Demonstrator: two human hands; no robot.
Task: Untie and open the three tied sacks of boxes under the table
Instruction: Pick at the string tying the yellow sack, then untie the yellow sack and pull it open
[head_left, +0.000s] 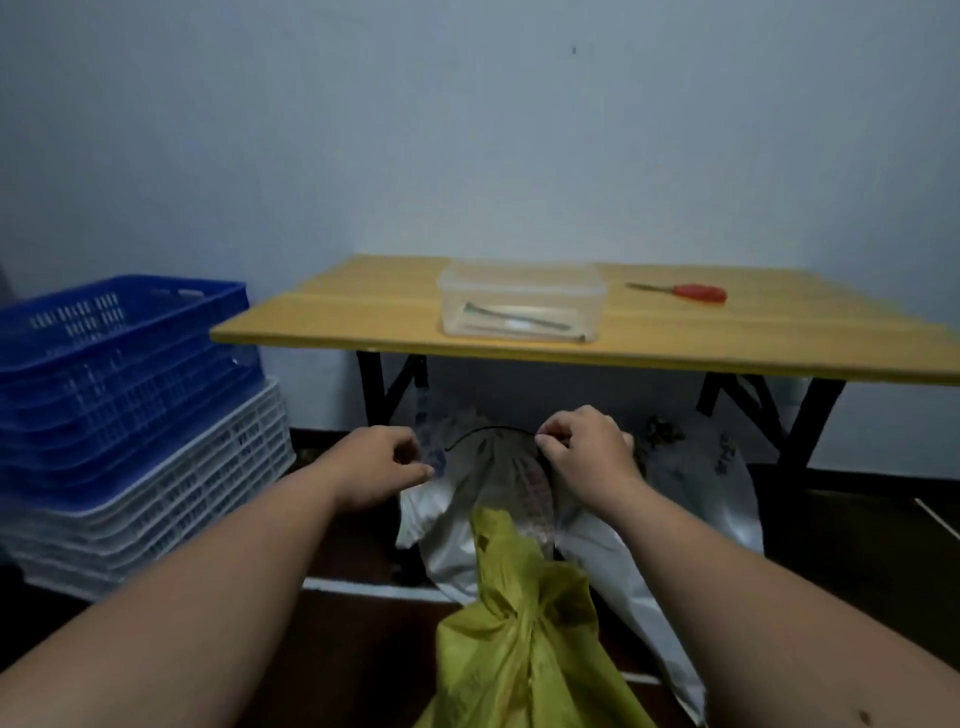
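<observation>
White woven plastic sack (457, 525) lies under the yellow wooden folding table (363, 312), in the lower centre of the frame. Your left hand (376, 465) pinches its gathered mouth, and your right hand (587, 449) pinches a thin dark string (488, 430) that arcs between both hands. A yellow-green tied plastic sack (524, 634) is at the bottom centre, in front. What the sacks contain is hidden. On the table, a clear plastic box (519, 301) holds long metal screws (514, 317); a red-handled screwdriver (685, 293) is beside it. Stacked blue and white crates (119, 415) stand at left.
</observation>
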